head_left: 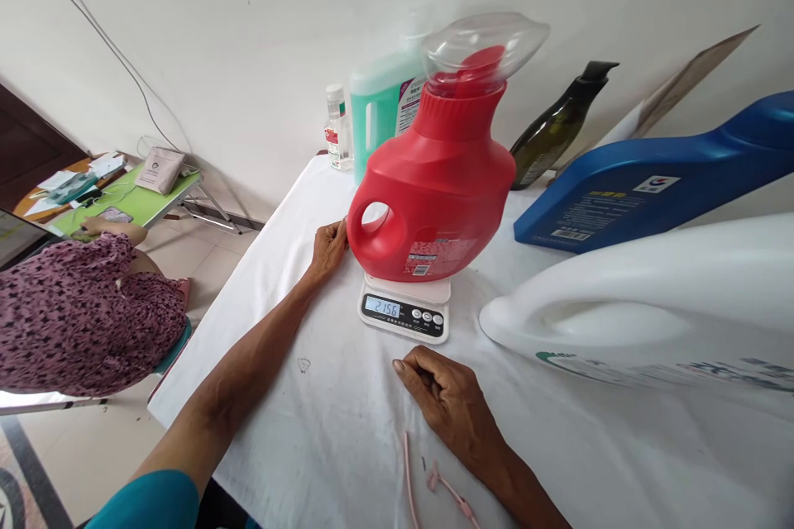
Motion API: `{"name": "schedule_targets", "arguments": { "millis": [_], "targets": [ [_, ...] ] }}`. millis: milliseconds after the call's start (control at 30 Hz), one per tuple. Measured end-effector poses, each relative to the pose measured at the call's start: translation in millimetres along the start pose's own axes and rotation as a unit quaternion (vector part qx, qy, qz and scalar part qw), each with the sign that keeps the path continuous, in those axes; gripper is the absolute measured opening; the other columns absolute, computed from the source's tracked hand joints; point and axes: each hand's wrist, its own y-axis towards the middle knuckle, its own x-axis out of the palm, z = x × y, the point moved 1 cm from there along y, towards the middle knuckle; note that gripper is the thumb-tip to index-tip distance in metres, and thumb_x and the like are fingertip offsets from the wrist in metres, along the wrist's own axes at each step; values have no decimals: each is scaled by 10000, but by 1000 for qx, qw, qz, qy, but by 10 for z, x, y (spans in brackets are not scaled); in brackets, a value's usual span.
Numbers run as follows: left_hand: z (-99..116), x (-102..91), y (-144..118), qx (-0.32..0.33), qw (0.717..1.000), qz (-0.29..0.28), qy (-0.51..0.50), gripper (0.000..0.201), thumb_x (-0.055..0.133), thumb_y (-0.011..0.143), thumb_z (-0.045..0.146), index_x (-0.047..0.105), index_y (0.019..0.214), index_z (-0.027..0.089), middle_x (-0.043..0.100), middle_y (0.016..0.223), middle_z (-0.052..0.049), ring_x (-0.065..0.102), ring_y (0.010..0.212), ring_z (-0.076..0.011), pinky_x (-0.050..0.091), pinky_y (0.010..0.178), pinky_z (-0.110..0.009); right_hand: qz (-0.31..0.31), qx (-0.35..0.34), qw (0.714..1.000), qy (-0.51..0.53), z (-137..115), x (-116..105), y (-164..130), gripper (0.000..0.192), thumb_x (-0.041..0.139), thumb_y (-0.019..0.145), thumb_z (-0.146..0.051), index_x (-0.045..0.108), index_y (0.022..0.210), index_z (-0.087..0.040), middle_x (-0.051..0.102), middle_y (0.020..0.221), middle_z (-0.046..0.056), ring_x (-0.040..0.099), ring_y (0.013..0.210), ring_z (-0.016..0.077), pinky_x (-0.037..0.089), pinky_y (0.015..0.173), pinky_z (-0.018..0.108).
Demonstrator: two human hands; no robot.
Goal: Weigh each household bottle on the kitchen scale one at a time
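Note:
A red detergent jug (434,190) with a clear cap stands on a small white kitchen scale (404,310) whose display is lit with digits. My left hand (327,248) rests on the white tablecloth (322,430), its fingertips touching the jug's handle side. Nearer to me, my right hand (450,401) lies palm down on the cloth just in front of the scale, fingers loosely curled, holding nothing.
A large white jug (651,314) lies at the right, a blue jug (651,182) behind it. A dark green bottle (555,128), a teal jug (378,103) and a small clear bottle (338,128) stand by the wall. Another person in a patterned top (80,314) sits at left. Pink glasses (434,483) lie near me.

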Motion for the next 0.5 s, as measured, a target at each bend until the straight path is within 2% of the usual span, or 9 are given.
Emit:
{"name": "schedule_targets", "arguments": {
  "millis": [67, 167, 233, 333, 433, 500],
  "targets": [
    [82, -7, 4, 0, 1000, 22, -21, 697, 577, 890, 800, 380, 569, 214, 339, 525, 38, 279, 528, -97, 240, 526, -276, 1, -1, 1000, -1, 0, -1, -3, 446, 542, 1039, -477, 434, 677, -240, 438, 611, -45, 379, 541, 118, 334, 513, 254],
    [335, 2, -13, 43, 997, 40, -51, 675, 504, 934, 820, 538, 675, 198, 505, 620, -7, 450, 601, -135, 384, 588, -275, -2, 2, 1000, -7, -7, -11, -5, 441, 539, 1041, -473, 438, 682, -239, 449, 614, -42, 394, 547, 121, 343, 520, 252],
    [572, 33, -64, 89, 993, 32, -75, 666, 453, 959, 824, 628, 810, 198, 607, 753, -39, 556, 724, -163, 459, 679, -281, -3, 0, 1000, -14, -8, -15, -5, 452, 535, 1045, -485, 437, 678, -240, 454, 611, -39, 405, 544, 123, 352, 521, 252],
    [923, 113, -193, 130, 986, 1, -104, 706, 404, 949, 856, 670, 927, 201, 656, 853, -62, 611, 828, -193, 493, 731, -296, -2, -4, 1000, -23, 24, -8, -12, 475, 530, 1054, -512, 464, 672, -238, 481, 610, -30, 442, 541, 131, 376, 522, 253],
    [1153, 192, -297, 119, 988, -30, -95, 628, 636, 851, 820, 649, 868, 192, 624, 779, -40, 565, 734, -176, 458, 651, -288, 8, -13, 999, -29, 101, 15, -27, 500, 539, 1050, -555, 497, 664, -239, 504, 604, -20, 469, 532, 141, 397, 515, 255],
    [1212, 227, -313, 90, 991, -40, -89, 570, 813, 755, 720, 610, 784, 189, 567, 708, -11, 494, 653, -143, 397, 582, -273, 19, -20, 999, -25, 154, 35, -39, 517, 551, 1038, -586, 500, 656, -242, 500, 595, -18, 472, 519, 145, 404, 508, 256]
  ]
}}
